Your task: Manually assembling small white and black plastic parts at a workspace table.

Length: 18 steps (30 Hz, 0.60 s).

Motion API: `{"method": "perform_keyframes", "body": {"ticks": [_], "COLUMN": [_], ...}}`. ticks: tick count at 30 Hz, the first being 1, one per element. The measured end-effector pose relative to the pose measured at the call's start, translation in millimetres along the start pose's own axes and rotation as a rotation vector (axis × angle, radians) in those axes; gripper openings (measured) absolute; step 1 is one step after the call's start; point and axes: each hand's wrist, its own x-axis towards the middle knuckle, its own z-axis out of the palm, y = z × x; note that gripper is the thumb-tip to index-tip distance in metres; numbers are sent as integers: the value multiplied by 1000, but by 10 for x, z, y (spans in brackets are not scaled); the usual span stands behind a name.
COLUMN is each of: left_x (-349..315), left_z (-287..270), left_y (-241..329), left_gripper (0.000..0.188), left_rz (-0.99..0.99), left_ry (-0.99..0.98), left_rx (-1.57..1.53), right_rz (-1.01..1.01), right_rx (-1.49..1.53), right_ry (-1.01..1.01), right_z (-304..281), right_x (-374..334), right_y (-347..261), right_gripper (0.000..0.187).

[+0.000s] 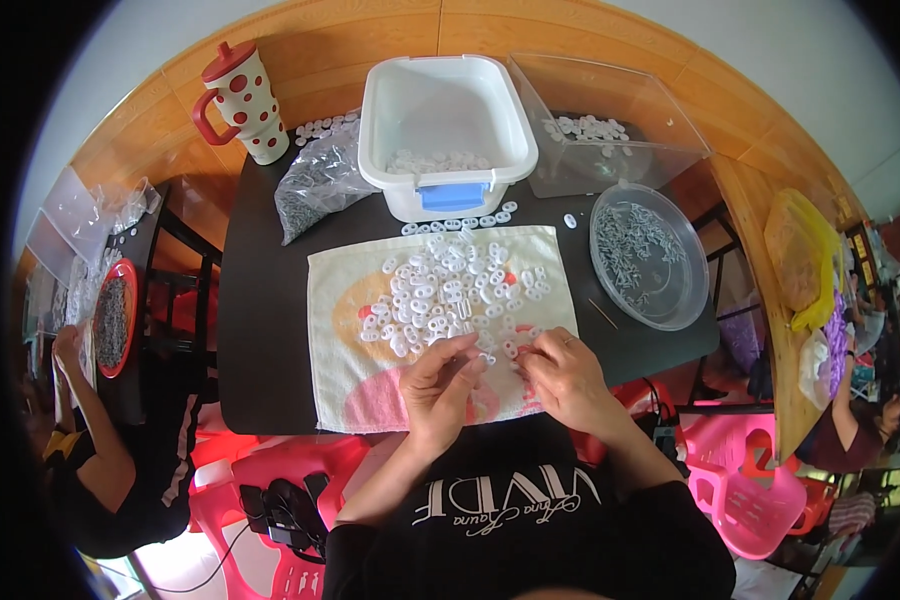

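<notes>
While both hands work at the near edge of the pale rectangular cloth towel [350,300] with its orange and pink print, the heap of small white plastic rings [450,290] lies spread over the towel's middle, just beyond the fingertips. The left hand [440,385] has its fingers curled together, thumb and forefinger pinching what looks like one small white ring [467,349] at the heap's near edge. The right hand [568,375] rests on the towel with its fingers bent and drawn close, tips touching loose rings; whether it grips one I cannot tell.

Behind the towel on the dark bench [260,340] stands a white plastic tub with a blue latch [445,130], with a few rings strung along its foot. A clear round plastic dish [650,255] holding thin pale pieces sits to the right, and a clear plastic bag of grey bits [315,185] and a red-dotted lidded mug [242,100] to the left.

The rings are tiny and light, so a careless sweep of either wrist could likely scatter them off the towel onto the dark bench or over its near edge. A pinched ring may also slip, since the grip is only at the fingertips.
</notes>
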Motion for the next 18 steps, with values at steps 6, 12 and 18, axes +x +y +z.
{"method": "perform_keyframes", "body": {"ticks": [6, 12, 18], "left_x": [-2, 2, -9], "left_z": [0, -10, 25], "left_y": [18, 52, 115], "left_gripper": [31, 33, 34], "left_rz": [-18, -47, -80], "left_ry": [-19, -49, -68], "left_rx": [11, 14, -66], "right_rz": [44, 132, 129], "right_rx": [20, 354, 670], "right_ry": [54, 112, 212], "right_z": [64, 67, 23], "right_x": [-10, -6, 262], "right_y": [32, 87, -53], "right_gripper": [20, 16, 13]}}
